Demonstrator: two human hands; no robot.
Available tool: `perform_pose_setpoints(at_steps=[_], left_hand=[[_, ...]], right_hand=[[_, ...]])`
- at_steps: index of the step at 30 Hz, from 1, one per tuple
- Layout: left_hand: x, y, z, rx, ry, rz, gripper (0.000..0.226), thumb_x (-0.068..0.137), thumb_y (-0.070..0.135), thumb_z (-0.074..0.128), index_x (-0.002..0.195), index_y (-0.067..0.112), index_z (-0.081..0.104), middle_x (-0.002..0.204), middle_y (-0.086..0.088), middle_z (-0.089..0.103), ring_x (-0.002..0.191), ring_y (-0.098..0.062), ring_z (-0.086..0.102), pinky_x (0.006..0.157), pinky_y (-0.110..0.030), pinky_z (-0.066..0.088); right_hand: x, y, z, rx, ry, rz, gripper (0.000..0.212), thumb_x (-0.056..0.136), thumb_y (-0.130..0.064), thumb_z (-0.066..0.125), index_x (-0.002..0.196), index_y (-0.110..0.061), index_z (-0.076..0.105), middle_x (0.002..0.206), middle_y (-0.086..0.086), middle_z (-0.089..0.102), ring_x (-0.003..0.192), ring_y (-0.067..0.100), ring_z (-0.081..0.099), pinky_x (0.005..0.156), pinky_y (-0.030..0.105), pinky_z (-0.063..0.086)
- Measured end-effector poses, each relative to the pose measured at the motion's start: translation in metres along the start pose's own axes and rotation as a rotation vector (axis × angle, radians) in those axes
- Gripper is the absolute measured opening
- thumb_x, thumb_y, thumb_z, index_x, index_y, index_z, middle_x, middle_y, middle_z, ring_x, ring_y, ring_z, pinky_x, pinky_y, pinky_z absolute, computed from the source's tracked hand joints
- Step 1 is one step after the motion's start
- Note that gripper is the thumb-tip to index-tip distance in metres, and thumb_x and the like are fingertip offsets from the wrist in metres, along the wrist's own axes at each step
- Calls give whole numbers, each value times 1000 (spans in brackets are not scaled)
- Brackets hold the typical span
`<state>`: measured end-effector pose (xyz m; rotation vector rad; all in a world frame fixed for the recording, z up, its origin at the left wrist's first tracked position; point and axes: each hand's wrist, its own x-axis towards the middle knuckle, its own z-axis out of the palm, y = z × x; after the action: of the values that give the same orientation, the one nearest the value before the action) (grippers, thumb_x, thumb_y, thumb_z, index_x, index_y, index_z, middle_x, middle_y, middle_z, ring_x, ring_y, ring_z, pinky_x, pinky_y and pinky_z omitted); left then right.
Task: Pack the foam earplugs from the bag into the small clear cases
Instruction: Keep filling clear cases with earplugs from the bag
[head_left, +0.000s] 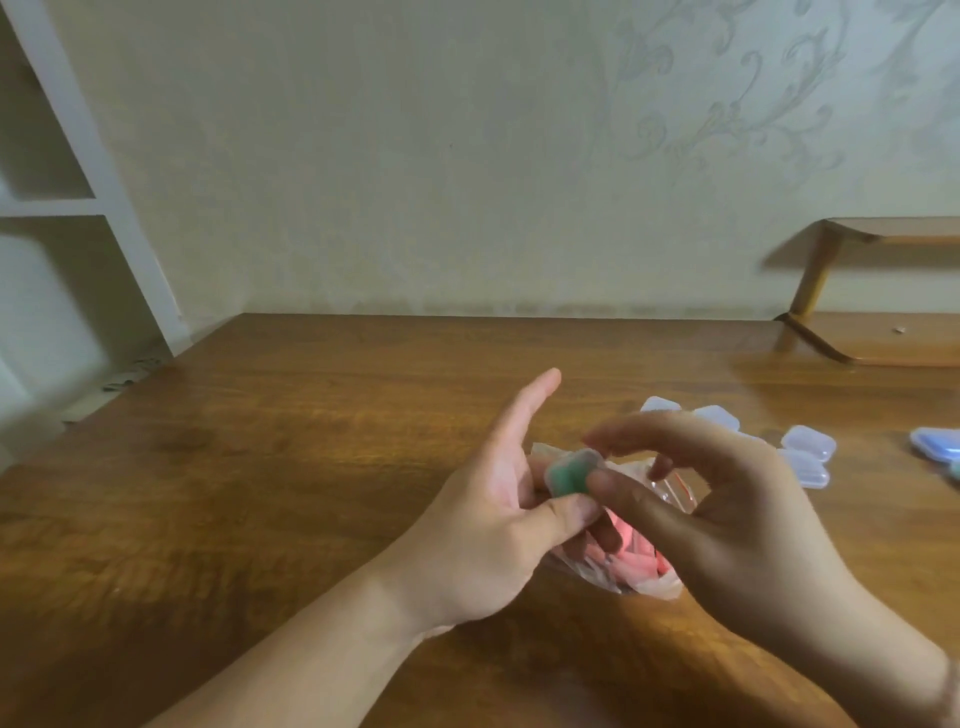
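— What's that between the hands?

— A small clear case (571, 470) with something green inside, foam earplugs by the look of it; the left hand (498, 525) pinches it between thumb and curled fingers, index finger stuck straight out; the right hand (727, 514) has thumb and forefinger closed on its near edge, the other fingers loosely curled; whether the lid is snapped down or part open I cannot tell, it is too blurred.

— How would it handle?

— My guess: the case is light, thin and stiff, a bit slick; better held by its flat faces or short edges, since squeezing the middle could pop it out of the fingers; the foam will be soft and springy and apt to push back against the lid.

— And the supply?

— Directly under both hands lies the bag (623, 571), crinkly clear plastic, pink earplugs (636, 551) showing through it; limp stuff, best steadied at the mouth.

— Other cases?

— Just beyond the right hand's knuckles, a cluster of clear cases (808, 442) on the desk (260, 467); they look empty, though I cannot be sure; further out to that side, at the edge of view, a bluish case (937, 444), contents unclear.
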<state>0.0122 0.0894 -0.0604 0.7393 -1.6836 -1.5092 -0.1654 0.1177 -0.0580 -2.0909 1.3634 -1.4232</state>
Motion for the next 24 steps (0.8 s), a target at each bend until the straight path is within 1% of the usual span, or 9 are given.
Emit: perform_pose_setpoints(at_steps=[3,5,7,11,15,17,19,22,24], left_hand=[[2,-1,1,220,122,152,65,85,12,71,138,38,43,105,0,75,97,-16,72,84,-36,59],[4,-6,0,458,233,292,59,78,22,77,131,35,54,109,9,73,100,-10,70,83,-32,59],[4,-11,0,569,279,377,52,78,30,76,127,30,60,116,13,70,108,-9,67,87,-32,58],[5,-15,4,598,316,417,42,81,34,74,121,25,65,115,14,69,110,-9,65,87,-32,58],[12,-10,16,666,325,434,45,80,43,67,122,28,62,121,16,65,115,-5,60,89,-28,57],[22,-2,28,747,337,516,45,80,42,63,121,25,62,119,15,63,112,-1,58,88,-15,53],[36,9,47,832,375,615,42,79,36,65,117,18,65,114,11,61,106,-2,58,85,-7,48],[68,20,82,796,393,650,38,76,17,80,112,14,68,108,6,64,97,-8,63,81,-13,51],[90,22,114,753,355,631,40,74,17,84,111,17,69,105,8,65,94,-7,63,79,-13,51]], right_hand=[[2,1,-3,286,77,137,15,73,-29,75,87,-28,72,89,-7,74,86,15,69,74,35,55],[4,3,-7,416,93,212,20,70,-27,74,89,-20,70,87,4,74,82,20,71,72,33,58],[6,3,-9,500,70,261,22,70,-23,73,88,-12,67,85,9,74,77,20,71,66,26,58],[6,0,-14,437,13,257,23,73,-21,73,89,-8,64,82,7,75,75,16,73,63,21,56],[10,-1,-30,349,-36,281,12,85,-7,70,94,-8,63,82,9,74,69,16,72,61,21,55],[14,0,-45,350,-23,303,12,85,-6,70,94,-7,63,82,9,74,68,15,71,58,18,51],[18,5,-65,371,-16,329,12,86,-6,69,96,-7,63,84,7,74,70,17,70,59,22,53],[18,20,-104,471,44,344,11,88,-3,66,98,-3,61,85,14,71,66,22,63,58,27,51],[11,36,-136,514,78,352,11,88,-2,65,98,-6,61,85,13,69,67,19,63,60,27,51]])
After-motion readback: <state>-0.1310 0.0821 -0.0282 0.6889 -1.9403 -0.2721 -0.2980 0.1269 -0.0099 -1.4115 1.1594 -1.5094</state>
